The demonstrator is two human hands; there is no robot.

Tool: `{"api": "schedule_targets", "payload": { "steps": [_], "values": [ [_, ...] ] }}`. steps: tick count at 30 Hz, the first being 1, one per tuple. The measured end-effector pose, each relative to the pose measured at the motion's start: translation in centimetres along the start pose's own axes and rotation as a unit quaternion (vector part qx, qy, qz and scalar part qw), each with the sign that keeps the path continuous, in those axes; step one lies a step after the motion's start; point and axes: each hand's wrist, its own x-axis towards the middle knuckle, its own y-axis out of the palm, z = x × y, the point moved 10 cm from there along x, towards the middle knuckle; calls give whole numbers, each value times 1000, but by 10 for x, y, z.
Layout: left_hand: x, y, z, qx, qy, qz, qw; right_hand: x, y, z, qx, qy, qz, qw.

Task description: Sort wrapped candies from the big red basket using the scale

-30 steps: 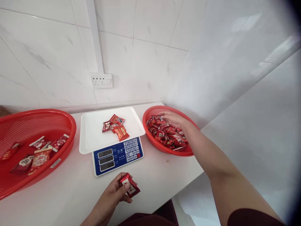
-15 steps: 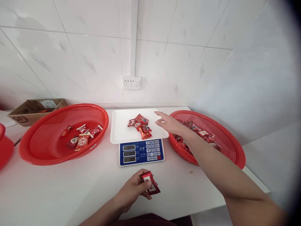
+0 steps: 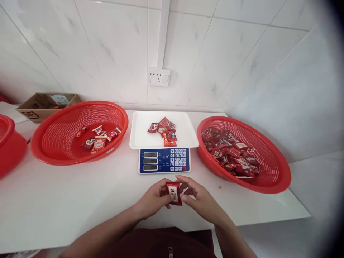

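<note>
My left hand [image 3: 155, 197] pinches a red packet with a white label [image 3: 174, 192] above the table's front part. Close to the packet's right edge is my right hand [image 3: 198, 196], its fingers curved and apart; whether they touch the packet is unclear. Beyond both hands stands a blue and white scale [image 3: 164, 161], its white tray [image 3: 139, 130] bearing several red packets [image 3: 168, 123]. To the right, a red basket [image 3: 274, 170] holds a heap of red packets [image 3: 233, 150].
A second red basket [image 3: 60, 136] with several packets is on the left, in front of a cardboard box [image 3: 34, 113]. Part of another red basket [image 3: 12, 150] shows at the left edge. A tiny gold-coloured bit [image 3: 220, 187] lies near the right basket.
My right hand has drawn back from beside the scale tray to the packet in my left hand. The packet is turned more upright. The whole view has shifted.
</note>
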Motion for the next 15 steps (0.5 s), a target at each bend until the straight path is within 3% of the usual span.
{"api": "schedule_targets", "payload": {
  "steps": [6,9,11,15],
  "values": [
    [0,-4,0,175,34,-41,983,3,20,-42,154,69,-57,984],
    [0,-11,-14,331,43,-67,940,4,23,-56,200,57,-73,975],
    [1,-22,-42,413,72,-121,900,3,28,-64,212,53,-62,974],
    [8,-30,-130,511,179,-210,814,0,41,-60,120,18,-5,993]
  ]
}}
